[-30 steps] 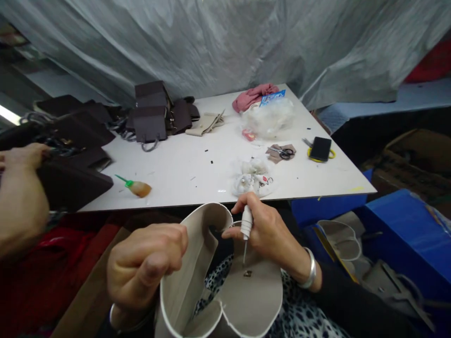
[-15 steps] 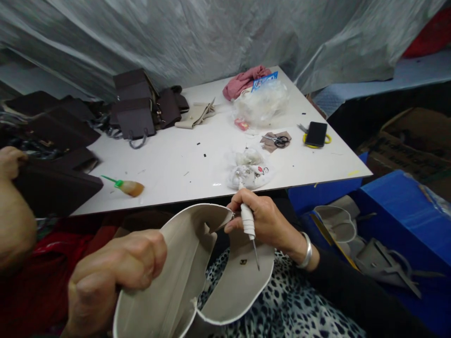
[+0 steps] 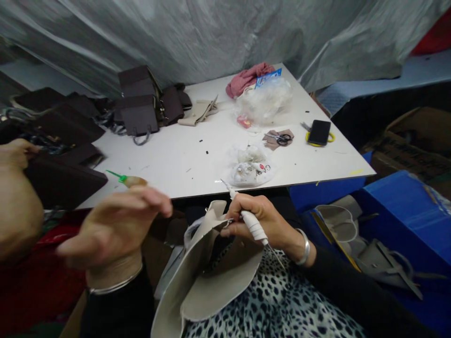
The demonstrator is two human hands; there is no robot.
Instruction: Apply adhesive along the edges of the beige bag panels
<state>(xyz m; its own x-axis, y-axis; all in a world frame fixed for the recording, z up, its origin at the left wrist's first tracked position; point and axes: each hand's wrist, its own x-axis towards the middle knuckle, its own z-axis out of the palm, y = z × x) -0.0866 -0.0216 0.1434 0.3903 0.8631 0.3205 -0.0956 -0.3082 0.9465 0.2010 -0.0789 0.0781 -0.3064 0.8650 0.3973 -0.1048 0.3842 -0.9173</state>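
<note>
My right hand (image 3: 259, 218) is closed around an awl with a white wrapped handle (image 3: 254, 227); a thin metal point sticks out at each end. Its thumb and fingers also pinch the edge of a beige handbag (image 3: 221, 286), which rests tilted on my lap against a leopard-print garment. Blurred by motion, my left hand (image 3: 120, 220) is in the air left of the bag, fingers apart and holding nothing. Just beyond it, a small bottle with a green nozzle (image 3: 123, 179) lies on the table, partly hidden by this hand.
Dark brown bags (image 3: 139, 112) are piled at the table's left, where another person's hand (image 3: 16, 152) touches one. A plastic bag (image 3: 251, 171), scissors (image 3: 283, 139) and a phone (image 3: 319, 132) lie on the white table (image 3: 169, 164). At right, a blue bin (image 3: 398, 202) contains beige bags.
My left hand has let go of the handbag and moved up, its fingers opening. The bag has tipped and shifted right. The awl has turned in my right hand.
</note>
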